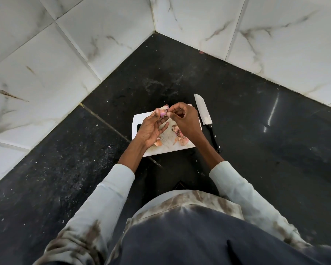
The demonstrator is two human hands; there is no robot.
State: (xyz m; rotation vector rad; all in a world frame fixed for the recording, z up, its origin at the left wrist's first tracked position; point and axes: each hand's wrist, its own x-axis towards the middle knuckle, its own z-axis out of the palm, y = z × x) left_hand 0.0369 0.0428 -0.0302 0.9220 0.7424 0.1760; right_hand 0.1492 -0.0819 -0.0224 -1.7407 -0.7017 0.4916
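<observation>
Shallot [163,112], small and pinkish, is held above the far edge of the white cutting board [137,119]. The left hand [151,129], palm up, holds it between thumb and fingertips. The right hand [183,119] pinches its skin with thumb and forefinger. Loose peels [181,139] lie on the board beneath the right hand. A knife [204,115] rests on the black counter [256,150], just beside the board's right edge.

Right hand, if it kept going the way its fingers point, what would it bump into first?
The small purple onion. The right hand points its fingertips leftward and seems to pinch at it already, while the left hand holds it above the cutting board. Nothing shows between them.
</observation>
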